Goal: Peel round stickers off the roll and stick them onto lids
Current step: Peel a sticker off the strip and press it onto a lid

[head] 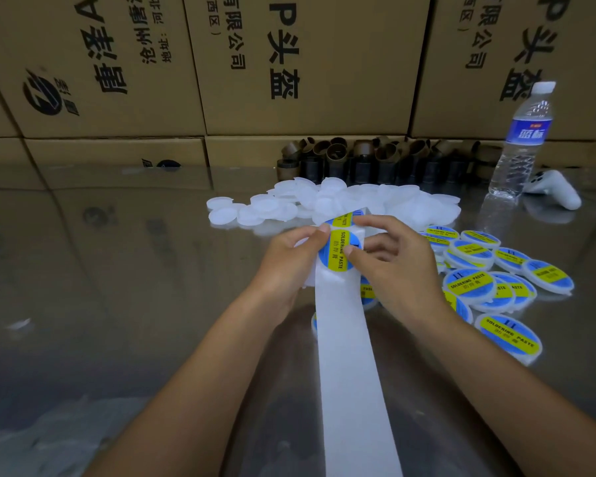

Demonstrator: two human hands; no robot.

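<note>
Seen from above, a person's left hand grips a white paper strip that runs down toward the viewer, thumb pressed near its top. The right hand pinches the right edge of a round blue and yellow sticker on that strip, above a shiny table. Bare white lids lie heaped just behind, labelled lids to the right, near a water bottle
</note>
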